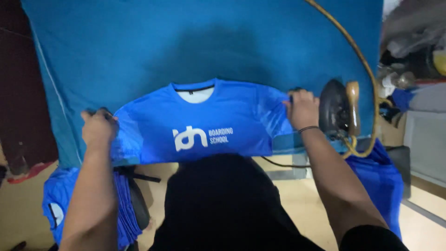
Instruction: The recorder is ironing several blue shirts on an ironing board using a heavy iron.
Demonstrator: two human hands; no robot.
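A bright blue T-shirt (204, 125) with a white chest print and a black-trimmed collar lies flat, front up, on a blue cloth-covered ironing surface (139, 46). My left hand (97, 128) is closed on the shirt's left sleeve edge. My right hand (302, 109) grips the right sleeve edge, a thin black band on its wrist. Both hands hold the shirt spread out sideways. A dark iron (337, 111) with a wooden handle stands just right of my right hand, touching nothing I hold.
The iron's yellowish cord (357, 51) loops up and across the right side of the surface. More blue garments hang at the lower left (60, 204) and lower right (381, 176). Clutter sits on shelves at the far right (413, 42). Beige floor lies below.
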